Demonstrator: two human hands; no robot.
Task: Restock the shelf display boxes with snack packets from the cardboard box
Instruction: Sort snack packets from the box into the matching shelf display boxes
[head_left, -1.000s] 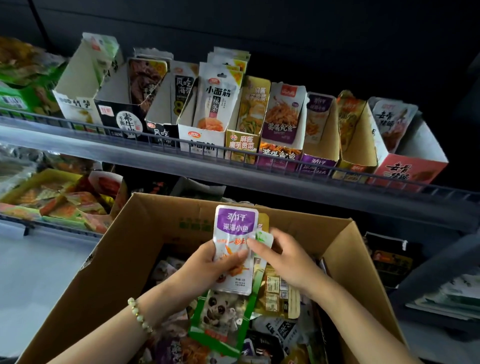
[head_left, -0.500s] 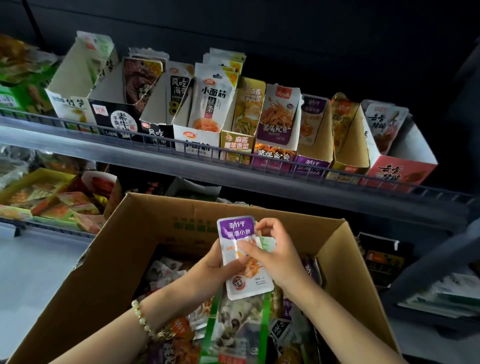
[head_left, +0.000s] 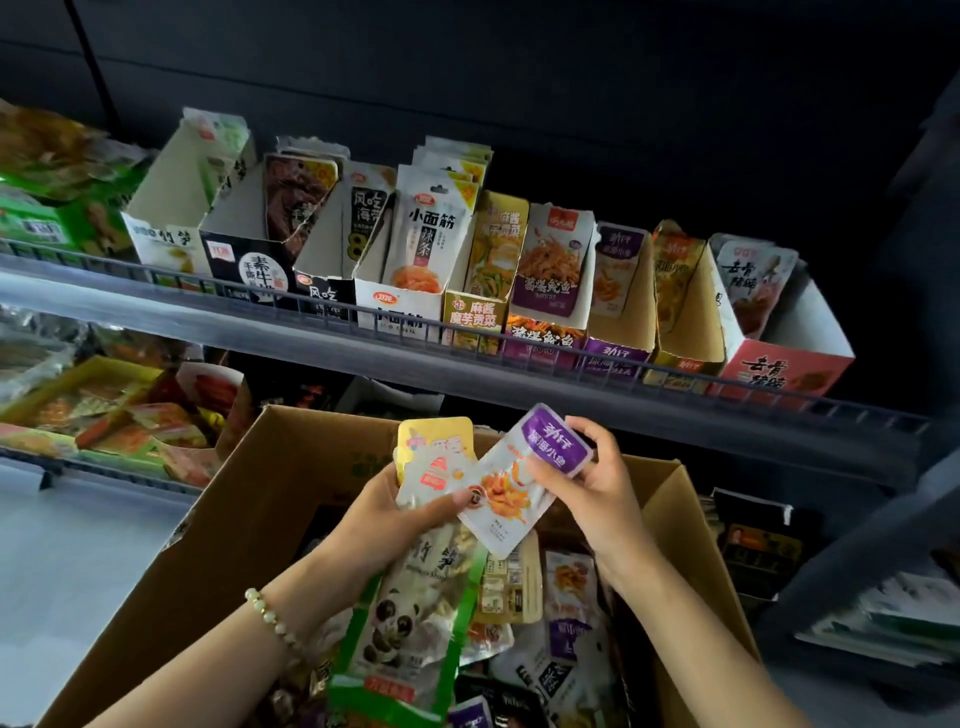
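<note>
Purple packet (head_left: 515, 488) tilted (rightward), perhaps freed

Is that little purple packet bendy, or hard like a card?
Probably bendy: the purple packet looks like a thin, flat film pouch. Likely light: the right hand lifts it just by pinching near its top end. Its shiny film might be slippery.

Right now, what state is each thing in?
Purple packet, tilted, in right grip.
Right grip, pinching purple packet.
Left grip, holding packet stack.
Cardboard box, open, packets inside.
Purple display box, upright, part full.
</note>
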